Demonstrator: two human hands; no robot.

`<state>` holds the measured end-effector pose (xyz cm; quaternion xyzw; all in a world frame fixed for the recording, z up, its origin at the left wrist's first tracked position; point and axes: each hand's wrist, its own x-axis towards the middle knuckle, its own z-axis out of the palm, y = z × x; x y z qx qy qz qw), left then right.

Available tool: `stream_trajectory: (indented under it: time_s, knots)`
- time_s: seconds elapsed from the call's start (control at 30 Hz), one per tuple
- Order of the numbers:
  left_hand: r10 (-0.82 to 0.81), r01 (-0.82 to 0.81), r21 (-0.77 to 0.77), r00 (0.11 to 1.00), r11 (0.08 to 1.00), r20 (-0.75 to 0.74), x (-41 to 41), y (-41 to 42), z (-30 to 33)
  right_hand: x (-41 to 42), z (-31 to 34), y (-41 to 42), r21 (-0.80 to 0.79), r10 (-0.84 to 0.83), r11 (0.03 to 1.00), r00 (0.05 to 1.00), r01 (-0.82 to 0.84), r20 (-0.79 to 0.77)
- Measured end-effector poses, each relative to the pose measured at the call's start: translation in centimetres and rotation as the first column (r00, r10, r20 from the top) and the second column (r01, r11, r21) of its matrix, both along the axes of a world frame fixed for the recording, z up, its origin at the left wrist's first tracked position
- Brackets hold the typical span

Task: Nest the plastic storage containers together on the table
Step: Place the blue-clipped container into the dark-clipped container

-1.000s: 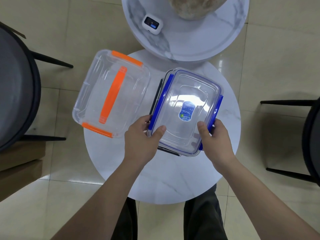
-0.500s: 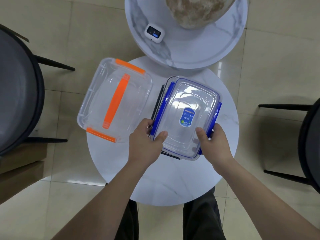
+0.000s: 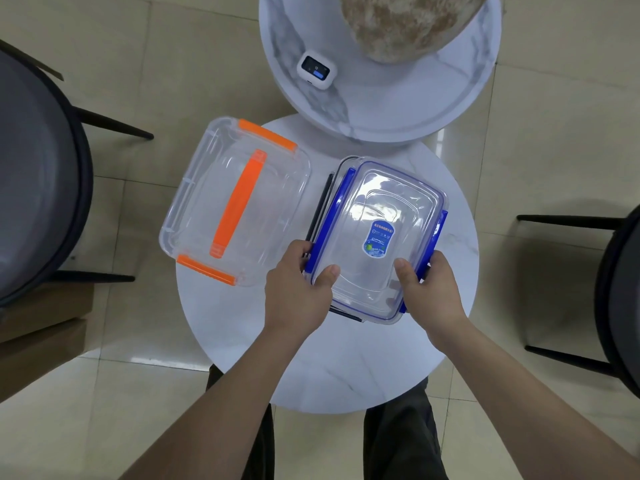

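Note:
A clear container with blue clips and a blue label (image 3: 377, 237) sits at the middle right of the round white table (image 3: 329, 368). It rests on a black-edged container (image 3: 320, 206) of which only the rim shows. My left hand (image 3: 298, 292) grips its near left side, thumb on the lid. My right hand (image 3: 429, 289) grips its near right side over a blue clip. A larger clear container with orange clips and an orange handle (image 3: 235, 202) lies to the left, overhanging the table edge.
A second marble table (image 3: 381, 109) stands behind, carrying a small white device (image 3: 316, 70) and a brown rounded object (image 3: 408, 26). Dark chairs flank the table at left (image 3: 38, 174) and right (image 3: 620, 292). Cardboard boxes (image 3: 41, 320) sit at lower left.
The blue-clipped container in both hands has come down a little and settled over the black-edged one. The camera view has shifted slightly; the orange container stays put.

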<state>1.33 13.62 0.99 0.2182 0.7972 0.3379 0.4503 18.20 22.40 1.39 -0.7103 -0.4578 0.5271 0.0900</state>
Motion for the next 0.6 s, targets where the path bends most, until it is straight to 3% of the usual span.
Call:
stream_trajectory:
  time_s: [0.6]
  knots:
    - [-0.013, 0.014, 0.044, 1.0, 0.999, -0.018, 0.1, -0.2, -0.5, -0.1, 0.9, 0.9, -0.042, 0.058, 0.997, 0.998, -0.057, 0.034]
